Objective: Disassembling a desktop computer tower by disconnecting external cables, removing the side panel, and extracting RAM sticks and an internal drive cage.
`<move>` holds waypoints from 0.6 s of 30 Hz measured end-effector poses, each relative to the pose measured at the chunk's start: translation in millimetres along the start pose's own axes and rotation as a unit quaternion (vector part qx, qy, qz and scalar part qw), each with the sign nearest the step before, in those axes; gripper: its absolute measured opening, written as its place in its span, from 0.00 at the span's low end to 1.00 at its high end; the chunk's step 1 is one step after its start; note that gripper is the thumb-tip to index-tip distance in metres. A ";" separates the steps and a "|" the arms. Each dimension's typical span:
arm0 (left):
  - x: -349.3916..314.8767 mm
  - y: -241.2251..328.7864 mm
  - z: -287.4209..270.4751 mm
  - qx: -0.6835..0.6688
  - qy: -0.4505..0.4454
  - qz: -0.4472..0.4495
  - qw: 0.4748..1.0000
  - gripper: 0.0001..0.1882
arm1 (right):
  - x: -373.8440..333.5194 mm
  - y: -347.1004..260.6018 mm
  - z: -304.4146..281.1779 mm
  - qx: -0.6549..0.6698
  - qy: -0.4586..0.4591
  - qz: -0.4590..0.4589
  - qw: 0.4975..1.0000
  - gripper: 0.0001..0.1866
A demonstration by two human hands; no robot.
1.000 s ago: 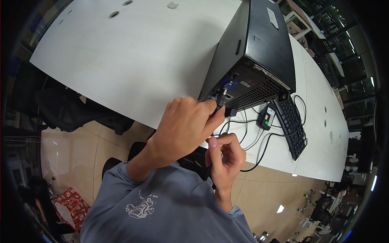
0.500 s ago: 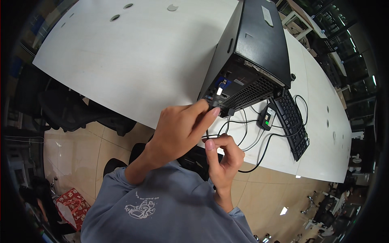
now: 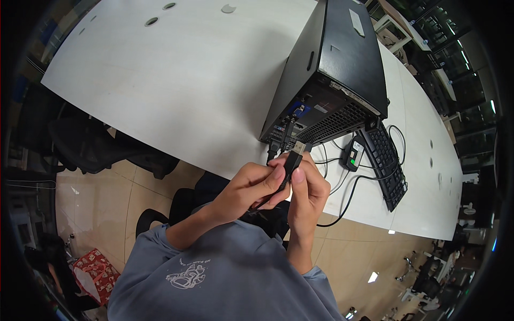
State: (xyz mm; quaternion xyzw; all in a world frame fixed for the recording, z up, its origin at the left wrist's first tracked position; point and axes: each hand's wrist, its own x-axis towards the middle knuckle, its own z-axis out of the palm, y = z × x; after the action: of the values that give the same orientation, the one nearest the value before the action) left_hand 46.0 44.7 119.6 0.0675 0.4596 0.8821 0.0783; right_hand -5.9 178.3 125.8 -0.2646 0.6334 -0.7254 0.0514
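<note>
Between my two hands is a black USB plug on a cable, its metal tip pointing up and away from me. My left hand is closed on the plug's lower body and the start of the cable. From the other side, my right hand pinches the plug with its thumb against the casing. Just beyond the plug stands a black computer tower, its rear panel with ports facing me. A black plug sits in the lower part of that panel. The cable below my fingers is mostly hidden.
The tower stands on a white table. To its right lie a black keyboard, a small black box with a green light, and looping black cables. A dark chair is at the left, and a red patterned bag is on the floor.
My left hand has come down from the tower's ports with the USB plug. My right hand has moved up from the cable to the plug, and the two hands now meet.
</note>
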 end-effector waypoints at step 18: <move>-3.8 3.0 -3.4 0.521 0.156 0.229 0.808 0.05 | -0.2 3.3 9.4 -0.192 0.068 -0.082 0.976 0.07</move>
State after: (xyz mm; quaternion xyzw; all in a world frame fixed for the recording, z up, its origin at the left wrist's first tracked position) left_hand 48.9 39.5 119.9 0.0625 0.8274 0.5014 -0.2453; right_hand -2.4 169.3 123.2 -0.2708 0.7388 -0.6084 -0.1031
